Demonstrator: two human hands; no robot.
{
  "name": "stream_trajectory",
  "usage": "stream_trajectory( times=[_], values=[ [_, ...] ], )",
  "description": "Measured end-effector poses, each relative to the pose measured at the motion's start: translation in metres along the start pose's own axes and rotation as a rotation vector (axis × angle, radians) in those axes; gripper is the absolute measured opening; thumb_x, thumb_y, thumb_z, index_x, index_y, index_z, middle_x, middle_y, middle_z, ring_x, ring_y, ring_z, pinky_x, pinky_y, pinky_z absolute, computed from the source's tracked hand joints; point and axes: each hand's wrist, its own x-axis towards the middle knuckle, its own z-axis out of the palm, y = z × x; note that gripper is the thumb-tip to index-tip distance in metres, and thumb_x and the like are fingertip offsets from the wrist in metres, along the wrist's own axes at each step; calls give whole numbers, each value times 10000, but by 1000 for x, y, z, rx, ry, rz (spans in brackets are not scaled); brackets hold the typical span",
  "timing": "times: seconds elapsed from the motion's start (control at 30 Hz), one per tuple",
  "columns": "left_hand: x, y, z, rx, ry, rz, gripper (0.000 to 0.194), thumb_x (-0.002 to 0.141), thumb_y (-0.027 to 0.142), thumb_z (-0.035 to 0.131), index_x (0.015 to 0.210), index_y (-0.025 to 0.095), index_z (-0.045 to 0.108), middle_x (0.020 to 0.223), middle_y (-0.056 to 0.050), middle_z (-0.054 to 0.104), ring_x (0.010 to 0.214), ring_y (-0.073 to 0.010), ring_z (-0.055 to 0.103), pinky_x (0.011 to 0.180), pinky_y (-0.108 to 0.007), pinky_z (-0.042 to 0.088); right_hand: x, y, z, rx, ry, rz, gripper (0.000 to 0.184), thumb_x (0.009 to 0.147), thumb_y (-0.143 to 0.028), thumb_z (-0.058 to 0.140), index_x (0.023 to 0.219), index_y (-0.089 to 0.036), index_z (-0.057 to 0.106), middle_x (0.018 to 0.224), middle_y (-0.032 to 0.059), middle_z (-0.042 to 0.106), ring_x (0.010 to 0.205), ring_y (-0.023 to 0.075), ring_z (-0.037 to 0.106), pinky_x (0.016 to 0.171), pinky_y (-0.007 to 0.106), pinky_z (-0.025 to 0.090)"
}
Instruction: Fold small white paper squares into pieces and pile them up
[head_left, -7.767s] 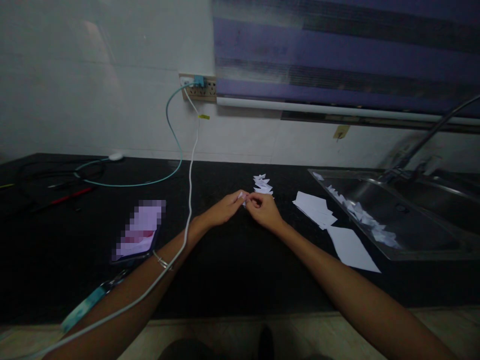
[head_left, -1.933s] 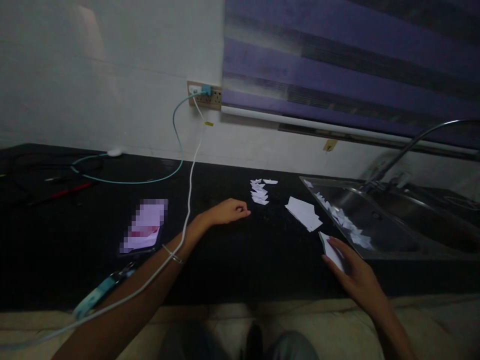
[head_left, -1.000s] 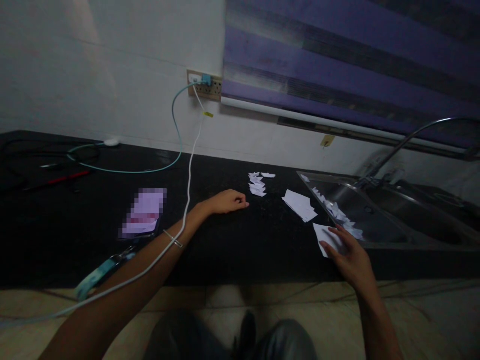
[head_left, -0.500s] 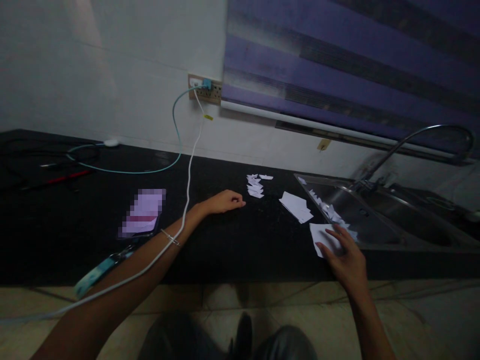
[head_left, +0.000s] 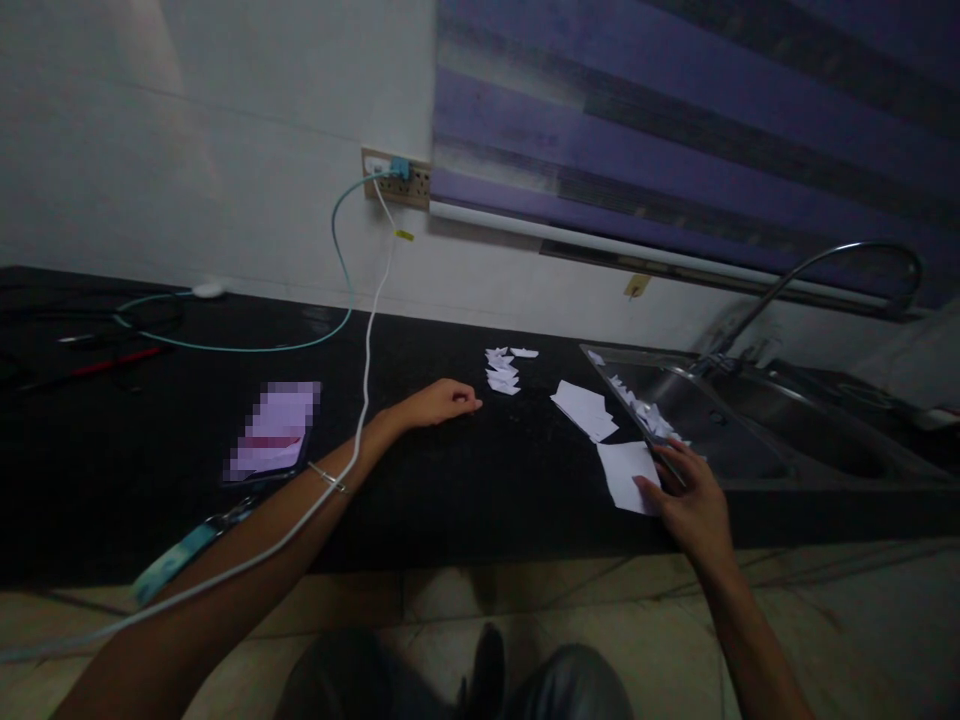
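Two hands apart, one counter [head_left: 480, 490]
Left hand [head_left: 442, 403] is curled; right hand [head_left: 697, 503], thumb and fingers parted, touches one paper square [head_left: 622, 475] near the front edge, beside one paper stack [head_left: 583, 407].

I see a black counter [head_left: 450, 500] bearing a phone [head_left: 274, 432], a teal strap [head_left: 176, 562], small folded papers [head_left: 502, 373], a fanned white paper stack [head_left: 585, 408] and, just beside that, squarish paper [head_left: 624, 476].
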Motion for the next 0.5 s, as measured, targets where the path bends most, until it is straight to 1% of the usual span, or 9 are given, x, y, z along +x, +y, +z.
stream_trajectory(
  times=[0.07, 0.13, 0.2, 0.23, 0.33, 0.4, 0.43, 0.47, 0.5],
  values=[
    [0, 1, 0, 11, -8, 1, 385, 916, 501, 570, 744, 169, 661, 670, 1, 576, 607, -122, 497, 596, -254, 345, 1, -2, 1, 126, 31, 111, 542, 633, -356, 897, 1118, -204, 707, 1439, 152, 584, 1248, 350, 654, 1020, 542, 574],
    [0, 2, 0, 18, -5, 1, 396, 918, 505, 565, 735, 166, 657, 668, 4, 572, 615, -121, 494, 602, -252, 340, 1, -8, 0, 188, 65, 215, 585, 588, -331, 921, 1119, -202, 710, 1264, 140, 694, 1142, 324, 709, 967, 507, 602],
    [0, 1, 0, 18, 1, 2, 392, 916, 501, 570, 736, 166, 665, 665, 6, 573, 622, -123, 493, 607, -253, 338, 1, -16, -1, 183, 101, 294, 556, 566, -316, 931, 1072, -190, 738, 1069, 113, 753, 1023, 293, 743, 927, 465, 616],
    [0, 1, 0, 18, 1, 2, 390, 915, 500, 573, 737, 168, 669, 664, 5, 573, 622, -125, 493, 607, -254, 338, 2, -21, -2, 176, 119, 317, 517, 558, -310, 935, 1025, -184, 754, 1008, 102, 762, 962, 275, 749, 904, 443, 621],
    [0, 2, -1, 11, -11, 3, 399, 923, 514, 568, 741, 176, 677, 678, -5, 588, 622, -131, 499, 609, -265, 346, 7, -40, 0, 238, 165, 341, 441, 531, -288, 947, 923, -192, 772, 932, 68, 769, 865, 225, 739, 833, 372, 620],
    [0, 2, -1, -13, -1, 7, 445, 944, 552, 532, 741, 183, 676, 691, -16, 596, 626, -138, 502, 613, -274, 357, 16, -57, 9, 331, 129, 335, 408, 515, -267, 954, 873, -199, 770, 894, 47, 765, 825, 194, 724, 793, 328, 604],
    [0, 2, 0, -36, 14, 6, 481, 961, 577, 497, 749, 185, 679, 695, -20, 594, 629, -140, 502, 615, -278, 363, 22, -67, 17, 383, 80, 324, 390, 519, -262, 954, 856, -203, 768, 889, 40, 764, 810, 176, 716, 774, 305, 592],
    [1, 2, 0, -66, 32, -1, 531, 979, 607, 446, 758, 186, 683, 682, -20, 579, 619, -140, 493, 611, -280, 365, 28, -77, 27, 438, 7, 311, 380, 530, -257, 953, 858, -210, 768, 889, 32, 763, 800, 161, 707, 765, 290, 580],
    [1, 1, 1, -105, 46, -14, 591, 994, 638, 381, 766, 186, 686, 652, -15, 549, 597, -137, 473, 600, -281, 361, 35, -89, 39, 502, -39, 290, 373, 526, -253, 954, 843, -218, 762, 857, 18, 755, 767, 148, 696, 747, 283, 569]
  ],
)
